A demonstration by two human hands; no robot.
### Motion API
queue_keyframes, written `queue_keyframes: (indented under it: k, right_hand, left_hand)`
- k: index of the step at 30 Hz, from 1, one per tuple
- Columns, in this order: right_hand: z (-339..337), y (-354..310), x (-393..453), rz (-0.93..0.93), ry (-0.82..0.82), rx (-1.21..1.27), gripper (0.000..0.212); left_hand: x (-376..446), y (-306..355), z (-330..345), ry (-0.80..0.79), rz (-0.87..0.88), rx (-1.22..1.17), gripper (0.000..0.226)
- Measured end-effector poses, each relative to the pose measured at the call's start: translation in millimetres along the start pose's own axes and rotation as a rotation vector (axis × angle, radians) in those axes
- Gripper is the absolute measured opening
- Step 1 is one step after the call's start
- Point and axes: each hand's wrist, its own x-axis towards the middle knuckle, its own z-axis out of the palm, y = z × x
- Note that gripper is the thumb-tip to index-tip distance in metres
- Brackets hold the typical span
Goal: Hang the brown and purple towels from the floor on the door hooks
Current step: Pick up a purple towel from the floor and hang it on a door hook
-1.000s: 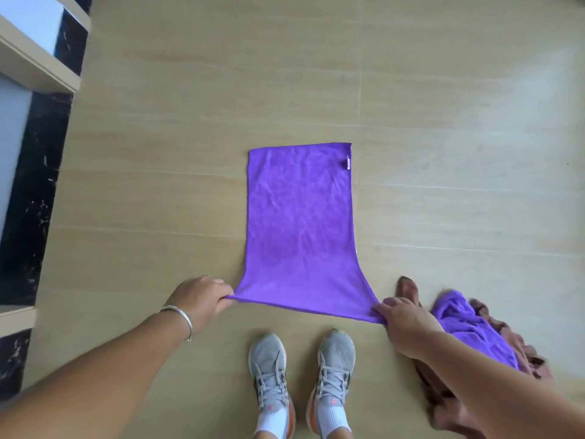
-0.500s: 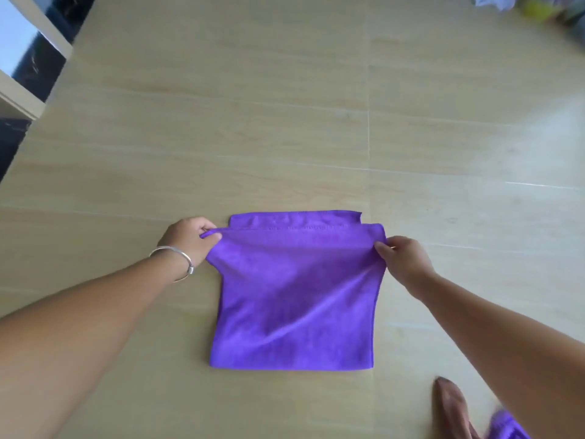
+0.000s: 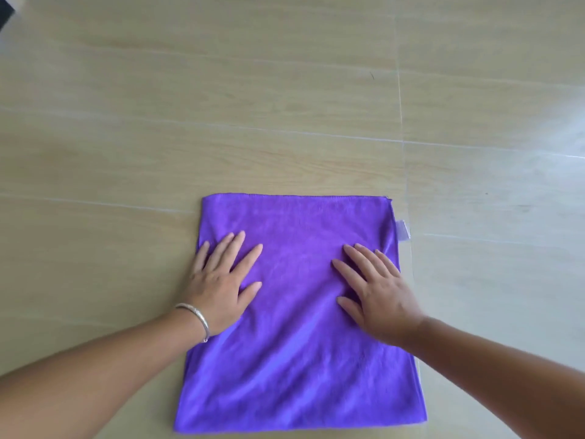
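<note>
You have the purple towel (image 3: 300, 327) lying flat on the floor (image 3: 285, 106), folded into a near-square, its far edge straight and a small tag (image 3: 402, 230) sticking out at the far right corner. Both your hands lie on it, palms down. Your left hand (image 3: 221, 285), with a bracelet (image 3: 198, 318) at the wrist, rests on the left side of the cloth, its outer fingers at the left edge. Your right hand (image 3: 376, 293) rests on the right side, just inside the right edge. The fingers of both are straight and spread; neither holds anything, they only press.

That flat, spread placement looks meant to smooth the fold and keep the layers lined up, so the towel stays neat once lifted. The hands sit toward the far half, leaving the near half free.

The brown towel and the door hooks are out of view, so nothing is hung yet. By my reading you are early in the task: the next move probably calls for another fold or for pinching an edge to lift. Loose layers could slide apart if you grab only the top one.
</note>
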Motion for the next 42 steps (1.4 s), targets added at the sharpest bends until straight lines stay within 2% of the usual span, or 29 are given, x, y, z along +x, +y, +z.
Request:
queue_keyframes:
  k: [2,6,9,11,16,21,25,33,37,40,42]
  right_hand:
    - [0,2,-4,-0.003,-0.078,-0.055,0.062]
    - [-4,25,37,0.0,-0.108,-0.157,0.067]
    - [-12,44,79,0.175,-0.122,-0.206,0.07]
    - [-19,48,91,0.251,-0.084,-0.192,0.07]
    - [-9,25,31,0.065,-0.034,-0.094,0.068]
    - [5,47,-28,-0.167,-0.092,-0.112,0.074]
    - [-2,64,-48,-0.272,-0.179,-0.206,0.087]
    - [-6,65,-47,-0.348,-0.067,-0.294,0.058]
    - [-25,57,-44,-0.364,-0.023,-0.315,0.043]
    - [-59,44,-44,-0.376,0.025,-0.268,0.031]
    - [-91,31,-43,-0.328,0.025,-0.215,0.025]
  left_hand:
    - [3,-12,2,-0.023,-0.054,0.032,0.073]
    - [46,-31,-1,-0.006,-0.127,0.117,0.076]
    - [95,-39,-22,-0.002,-0.227,0.138,0.072]
    - [107,-35,-36,-0.014,-0.228,0.141,0.067]
    - [33,1,-26,-0.032,-0.042,0.082,0.075]
    - [-39,30,2,0.025,0.236,0.153,0.09]
    - [-51,28,4,-0.012,0.305,0.205,0.096]
    - [-45,15,-12,-0.028,0.379,0.257,0.068]
    - [-44,9,-34,-0.113,0.395,0.298,0.06]
    - [-44,4,-59,-0.213,0.322,0.449,0.053]
    - [-43,0,-83,-0.306,0.19,0.479,0.048]
